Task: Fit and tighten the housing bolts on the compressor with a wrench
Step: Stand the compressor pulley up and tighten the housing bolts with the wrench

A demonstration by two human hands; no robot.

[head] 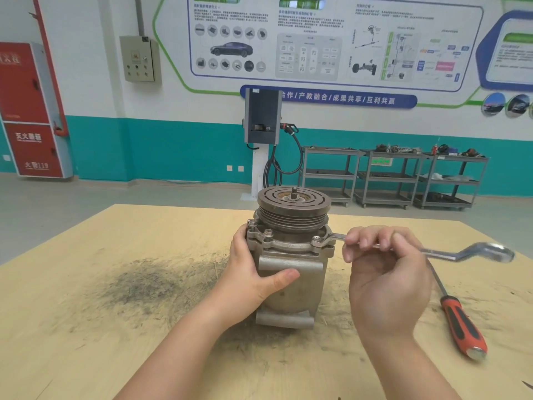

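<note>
Standing upright mid-surface, the grey metal compressor carries a grooved pulley on top and bolts around its flange. The left hand wraps its side, thumb across the front. The right hand curls around a wrench set on the right bolt; a red-handled screwdriver lies nearby.

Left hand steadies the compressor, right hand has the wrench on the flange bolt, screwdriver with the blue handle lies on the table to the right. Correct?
Not quite. The head view shows the screwdriver has a red and black handle, not blue. The rest holds: left hand steadies the compressor, right hand has the wrench on the flange bolt, and the screwdriver lies on the table to the right.
</note>
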